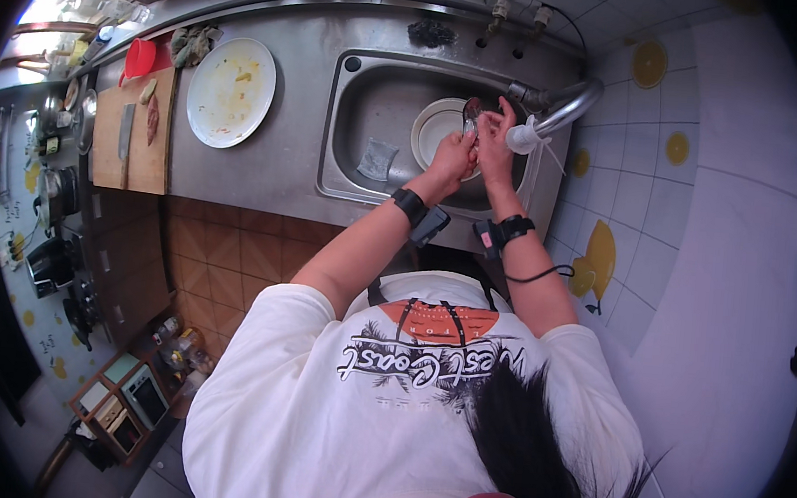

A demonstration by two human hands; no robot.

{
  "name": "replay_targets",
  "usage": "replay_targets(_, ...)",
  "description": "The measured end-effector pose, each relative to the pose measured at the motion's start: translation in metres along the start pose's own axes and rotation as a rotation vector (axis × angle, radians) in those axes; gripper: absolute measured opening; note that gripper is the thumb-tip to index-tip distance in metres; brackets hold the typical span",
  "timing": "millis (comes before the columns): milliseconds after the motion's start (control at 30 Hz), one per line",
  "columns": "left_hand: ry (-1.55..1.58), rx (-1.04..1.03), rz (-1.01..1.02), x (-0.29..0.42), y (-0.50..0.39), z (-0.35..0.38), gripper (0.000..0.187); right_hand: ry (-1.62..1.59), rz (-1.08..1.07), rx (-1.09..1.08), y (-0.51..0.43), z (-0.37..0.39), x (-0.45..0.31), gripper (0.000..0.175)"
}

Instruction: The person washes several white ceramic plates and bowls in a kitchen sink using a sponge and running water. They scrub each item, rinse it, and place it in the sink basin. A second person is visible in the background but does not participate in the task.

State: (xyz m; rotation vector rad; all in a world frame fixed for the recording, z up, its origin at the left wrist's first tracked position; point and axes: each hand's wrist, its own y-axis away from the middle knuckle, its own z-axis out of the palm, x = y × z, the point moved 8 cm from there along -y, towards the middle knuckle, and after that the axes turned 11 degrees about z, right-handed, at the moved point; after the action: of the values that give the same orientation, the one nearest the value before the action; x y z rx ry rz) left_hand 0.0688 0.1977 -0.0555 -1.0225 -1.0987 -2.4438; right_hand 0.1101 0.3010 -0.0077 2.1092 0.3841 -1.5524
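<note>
Both of my hands are over the steel sink (367,106), close together. In my left hand (453,158) is a shiny utensil (473,109), seemingly a spoon, with its rounded end pointing away from me. My right hand (495,144) is against it, some fingers extended; whether it also grips the utensil is hidden. Below the hands, a white bowl or stacked dishes (423,135) with a thin dark rim line stand in the sink. A pale greyish cloth or scouring pad (377,159) lies on the sink floor, left of the bowl.
The curved faucet (571,108) with its white nozzle (521,139) reaches in beside my right hand. Left on the counter are a food-smeared white plate (231,95) and a cutting board (145,166) with a knife (125,133). A dark scrubber (431,34) lies behind the sink.
</note>
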Motion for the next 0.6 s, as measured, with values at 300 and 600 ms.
replay_targets(300, -0.295, -0.093, -0.177, -0.019, 0.028, -0.016, 0.054, -0.087, 0.4, -0.308, 0.025, 0.031, 0.024, 0.034)
replay_targets(600, -0.217, -0.207, -0.232, -0.018, 0.032, -0.001, 0.047, -0.28, 0.456, -0.324, 0.02, 0.024, 0.065, 0.035)
